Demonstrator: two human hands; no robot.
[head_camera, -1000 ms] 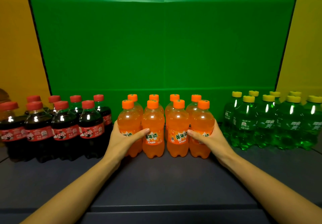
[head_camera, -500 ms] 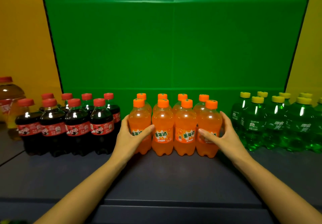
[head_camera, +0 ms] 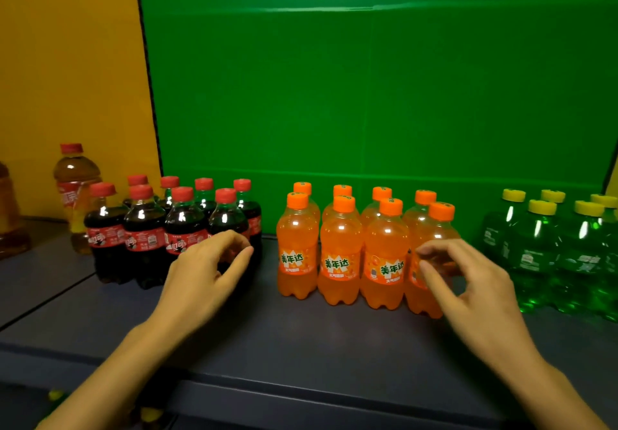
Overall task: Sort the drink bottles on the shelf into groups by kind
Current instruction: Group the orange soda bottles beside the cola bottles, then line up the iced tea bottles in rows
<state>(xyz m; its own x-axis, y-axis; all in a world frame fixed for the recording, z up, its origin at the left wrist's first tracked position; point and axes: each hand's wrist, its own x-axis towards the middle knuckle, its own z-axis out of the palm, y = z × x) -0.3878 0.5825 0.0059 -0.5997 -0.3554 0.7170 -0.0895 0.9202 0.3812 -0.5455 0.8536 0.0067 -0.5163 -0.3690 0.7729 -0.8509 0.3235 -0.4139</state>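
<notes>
Bottles upright on shelf [head_camera: 301,336], grouped by kind.
Cola bottles [head_camera: 147,229] left, orange soda bottles [head_camera: 341,249] centre, green soda bottles [head_camera: 548,249] right; each two rows deep.

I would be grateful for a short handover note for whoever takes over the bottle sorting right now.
Left hand: open, empty, in front of the cola bottles.
Right hand: open, empty, in front of the orange soda bottles.
Green soda bottles stand grouped on the right.
Done: three groups, each of one kind.
Left: the tea bottle behind the cola may need its own place.
</notes>
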